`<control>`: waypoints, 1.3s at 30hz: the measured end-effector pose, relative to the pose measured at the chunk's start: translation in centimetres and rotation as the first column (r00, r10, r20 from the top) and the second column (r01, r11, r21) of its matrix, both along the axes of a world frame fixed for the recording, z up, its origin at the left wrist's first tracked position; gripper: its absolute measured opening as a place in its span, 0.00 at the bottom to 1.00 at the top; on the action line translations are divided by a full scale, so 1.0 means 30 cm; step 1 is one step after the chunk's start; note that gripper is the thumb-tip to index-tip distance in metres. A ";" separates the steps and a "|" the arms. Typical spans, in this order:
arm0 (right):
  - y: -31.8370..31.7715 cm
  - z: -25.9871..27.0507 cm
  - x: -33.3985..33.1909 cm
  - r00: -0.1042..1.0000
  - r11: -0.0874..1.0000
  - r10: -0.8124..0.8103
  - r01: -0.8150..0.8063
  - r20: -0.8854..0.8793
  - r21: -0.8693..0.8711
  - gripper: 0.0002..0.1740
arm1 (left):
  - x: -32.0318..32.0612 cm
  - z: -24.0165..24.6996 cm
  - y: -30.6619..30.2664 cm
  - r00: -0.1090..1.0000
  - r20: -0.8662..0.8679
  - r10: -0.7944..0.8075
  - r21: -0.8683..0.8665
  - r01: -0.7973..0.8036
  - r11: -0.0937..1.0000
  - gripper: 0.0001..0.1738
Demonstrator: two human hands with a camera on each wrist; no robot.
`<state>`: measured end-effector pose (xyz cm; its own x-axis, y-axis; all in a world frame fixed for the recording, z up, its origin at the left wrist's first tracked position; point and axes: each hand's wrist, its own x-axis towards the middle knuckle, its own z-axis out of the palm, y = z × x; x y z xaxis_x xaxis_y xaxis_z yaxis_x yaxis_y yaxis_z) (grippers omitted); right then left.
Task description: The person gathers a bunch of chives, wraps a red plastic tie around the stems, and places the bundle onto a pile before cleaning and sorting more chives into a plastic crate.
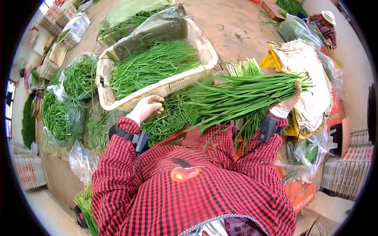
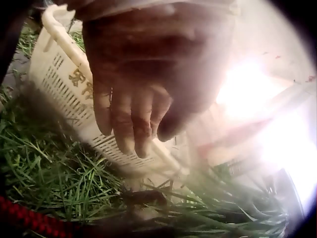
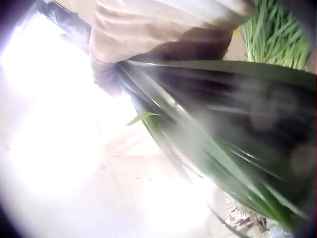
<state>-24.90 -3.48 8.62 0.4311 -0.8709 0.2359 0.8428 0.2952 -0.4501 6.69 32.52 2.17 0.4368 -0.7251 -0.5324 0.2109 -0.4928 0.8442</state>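
Observation:
My right hand (image 1: 288, 104) grips a bunch of long green garlic chives (image 1: 244, 90) near its cut end, holding it sideways with the leaves pointing left. In the right wrist view, the gloved fingers wrap around the bunch and the leaves fan out below. My left hand (image 1: 146, 108), also gloved, holds nothing; its fingers hang loosely bent beside the near corner of a white plastic crate (image 1: 157, 91). More chives (image 1: 157, 63) fill the crate in front of a grey-green liner. Under the hands lies a heap of loose leaves (image 1: 169, 114).
To the right, a pale cloth (image 1: 305, 84) drapes over a yellow crate (image 1: 267, 59). Trimmed chives (image 1: 246, 67) stand behind the held bunch. Plastic bags of greens (image 1: 59, 114) crowd the left side. Another person (image 1: 323, 29) is at the far right.

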 end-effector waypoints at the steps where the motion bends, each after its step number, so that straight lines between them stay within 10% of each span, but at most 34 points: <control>1: 0.000 0.007 -0.042 0.999 1.000 0.010 -0.011 -0.046 -0.010 0.30 | 0.005 0.001 -0.008 0.999 0.045 -0.021 0.002 0.021 1.000 0.21; 6: -0.118 0.076 -0.216 0.998 0.994 -0.056 0.052 -0.035 -0.092 0.30 | -0.054 0.066 -0.117 0.996 0.058 -0.065 -0.070 0.069 0.995 0.20; 10: -0.124 0.296 -0.369 0.877 0.958 -0.260 0.180 -0.405 -0.225 0.26 | -0.105 0.074 -0.213 0.990 -0.024 -0.139 -0.153 0.134 0.979 0.18; 15: -0.096 0.373 -0.366 0.824 0.957 -0.281 0.200 -0.493 -0.211 0.19 | -0.346 0.139 -0.459 0.972 0.227 0.055 -0.615 0.099 0.783 0.10; 17: -0.058 0.345 -0.320 0.861 0.983 -0.181 0.136 -0.476 -0.127 0.22 | -0.451 0.289 -0.552 0.669 0.703 0.243 -0.659 0.483 0.576 0.14; 25: 0.050 0.211 -0.056 0.932 0.988 0.006 0.050 -0.363 0.145 0.19 | -0.641 0.460 -0.691 0.339 0.876 0.343 -0.482 0.660 0.576 0.13; 29: 0.058 0.179 -0.010 0.951 0.978 0.034 0.032 -0.306 0.207 0.18 | -0.615 0.400 -0.689 0.360 0.897 0.257 -0.438 0.646 0.626 0.06; 30: 0.060 0.176 -0.008 0.949 0.979 0.023 0.042 -0.314 0.198 0.18 | -0.619 0.392 -0.684 0.514 0.839 0.180 -0.499 0.593 0.632 0.05; 34: 0.054 0.146 -0.013 0.936 0.983 0.005 0.060 -0.351 0.173 0.19 | -0.624 0.390 -0.664 0.918 0.379 -0.118 -0.648 0.354 0.674 0.03; 39: 0.094 0.155 -0.012 0.889 0.997 -0.017 0.049 -0.457 0.060 0.20 | -0.601 0.426 -0.647 0.968 -0.073 -0.241 -0.701 0.122 0.703 0.05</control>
<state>-25.25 -0.67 13.28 0.4477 -0.8933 -0.0398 0.5595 0.3145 -0.7668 -11.34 13.10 14.95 0.2173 -0.9712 0.0983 0.3292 0.1677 0.9292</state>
